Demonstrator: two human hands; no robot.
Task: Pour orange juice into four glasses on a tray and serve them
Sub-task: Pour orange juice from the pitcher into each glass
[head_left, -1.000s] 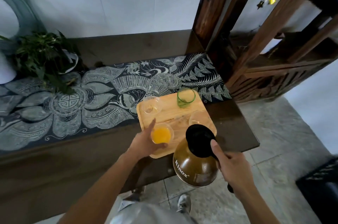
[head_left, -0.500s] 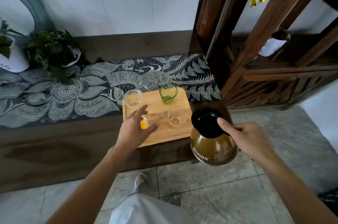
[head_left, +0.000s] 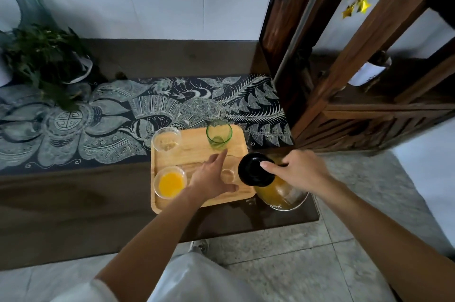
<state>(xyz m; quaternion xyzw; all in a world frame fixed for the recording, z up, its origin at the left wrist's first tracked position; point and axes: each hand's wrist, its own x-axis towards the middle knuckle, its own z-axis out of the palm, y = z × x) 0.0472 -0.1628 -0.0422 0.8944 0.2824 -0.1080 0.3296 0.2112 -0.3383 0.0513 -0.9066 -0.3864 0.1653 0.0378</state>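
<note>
Straddling clear glass (head_left: 227,174), left grip (head_left: 211,176); jug (head_left: 280,193) in right grip (head_left: 300,171).

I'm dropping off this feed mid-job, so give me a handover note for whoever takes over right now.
Left grip: hand open, fingers and thumb either side of the near-right clear glass, not clearly holding it.
Right grip: hand holds the jug by its handle, at the right edge of the tray.
Four glasses stand on the tray.
Done: near-left glass has juice.
Left: far-left clear glass, green glass and near-right clear glass look empty; fill them, then serve.
</note>
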